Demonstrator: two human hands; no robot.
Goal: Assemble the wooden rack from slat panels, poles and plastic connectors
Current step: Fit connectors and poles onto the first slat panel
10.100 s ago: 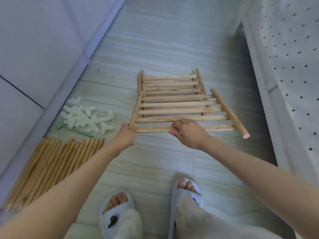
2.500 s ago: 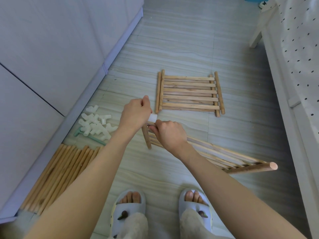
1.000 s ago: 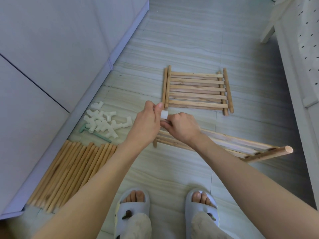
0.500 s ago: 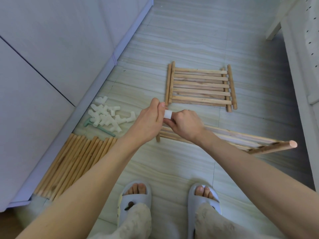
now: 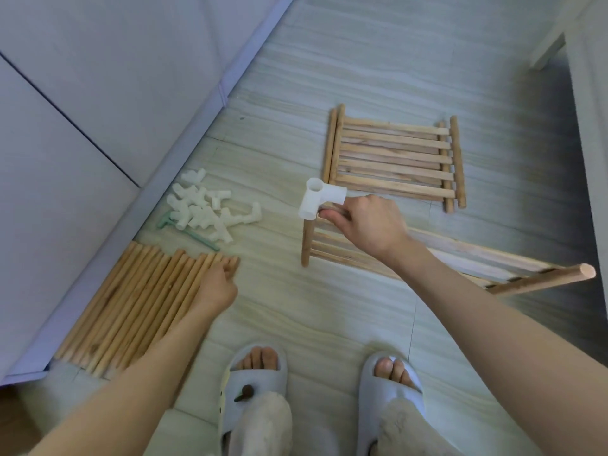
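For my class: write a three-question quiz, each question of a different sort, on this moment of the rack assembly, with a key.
1. True or false: the white connector sits on a corner of the slat panel that the right hand holds.
2. Multiple choice: the left hand is at
A) the connector pile
B) the row of poles
C) the far slat panel
3. Fill in: the held panel is ____, one end raised off the floor.

Key: 1 true; 2 B; 3 tilted
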